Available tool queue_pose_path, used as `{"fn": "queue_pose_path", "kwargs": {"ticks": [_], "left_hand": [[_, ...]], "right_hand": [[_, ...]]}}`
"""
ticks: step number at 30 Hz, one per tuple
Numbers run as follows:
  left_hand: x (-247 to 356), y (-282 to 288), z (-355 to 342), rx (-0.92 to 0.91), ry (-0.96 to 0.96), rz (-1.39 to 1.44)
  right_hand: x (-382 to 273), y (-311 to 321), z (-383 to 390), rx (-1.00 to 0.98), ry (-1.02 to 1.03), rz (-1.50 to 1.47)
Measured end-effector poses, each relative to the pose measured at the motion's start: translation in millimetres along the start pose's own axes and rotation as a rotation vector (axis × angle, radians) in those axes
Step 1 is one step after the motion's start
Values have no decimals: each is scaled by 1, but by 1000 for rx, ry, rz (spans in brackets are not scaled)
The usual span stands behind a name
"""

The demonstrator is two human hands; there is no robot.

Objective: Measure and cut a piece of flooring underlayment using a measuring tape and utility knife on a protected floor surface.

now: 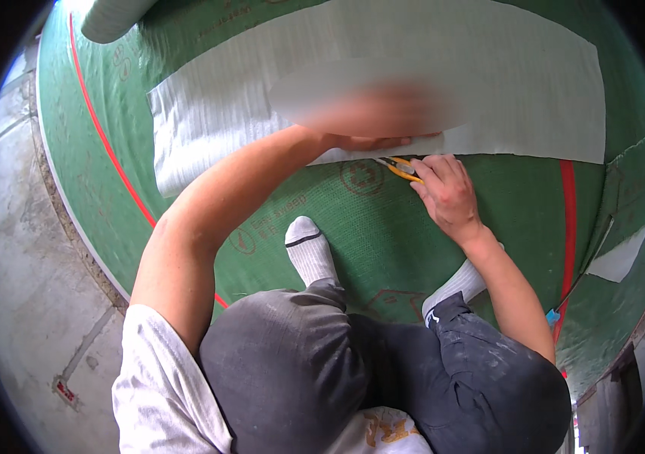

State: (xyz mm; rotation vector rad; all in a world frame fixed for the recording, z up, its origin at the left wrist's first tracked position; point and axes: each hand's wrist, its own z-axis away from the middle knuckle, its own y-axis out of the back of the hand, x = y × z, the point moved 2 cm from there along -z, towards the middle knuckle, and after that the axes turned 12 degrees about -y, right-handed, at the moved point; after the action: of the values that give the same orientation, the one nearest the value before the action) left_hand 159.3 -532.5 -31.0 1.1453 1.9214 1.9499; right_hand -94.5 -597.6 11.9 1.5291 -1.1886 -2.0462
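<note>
A long whitish sheet (232, 98) lies across the green floor covering, its near edge running in front of me. My left hand (375, 117) rests on this sheet near that edge, most of it blurred; the part that shows lies stretched out flat. Just to the right, my right hand (447, 193) is closed around yellow-handled scissors (402, 168). Their narrow tip points left, at the sheet's near edge just below my left hand. Whether the blades touch the sheet is too small to tell.
Green printed covering (300, 257) spreads under my socked feet, with a red line (103, 129) on the left and a red stripe (568, 219) on the right. A pale roll (114, 19) lies at the far left. A white scrap (619, 253) lies at right. Bare concrete (23, 250) borders the left.
</note>
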Motion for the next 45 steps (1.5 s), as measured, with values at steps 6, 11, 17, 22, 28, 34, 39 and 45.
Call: {"fn": "queue_pose_path", "kwargs": {"ticks": [6,11,17,22,28,34,39,45], "left_hand": [[-2,-3,-1,43,-8,1],[-1,-6,-2,51,-12,-21],[-2,-5,-1,51,-26,-60],[-2,-7,-6,77,-42,-25],[1,8,-9,5,12,-52],[12,65,33,62,169,-72],[42,130,101,27,485,-133],[74,109,144,-135,474,-59]], "right_hand": [[4,1,6,19,-10,36],[-4,-10,-6,18,44,69],[-17,-16,-16,44,75,91],[-11,-13,-10,40,75,106],[-2,-9,-25,-31,118,85],[7,-16,-21,-52,204,52],[14,-9,-26,-41,154,27],[11,-18,-21,-67,157,42]]}}
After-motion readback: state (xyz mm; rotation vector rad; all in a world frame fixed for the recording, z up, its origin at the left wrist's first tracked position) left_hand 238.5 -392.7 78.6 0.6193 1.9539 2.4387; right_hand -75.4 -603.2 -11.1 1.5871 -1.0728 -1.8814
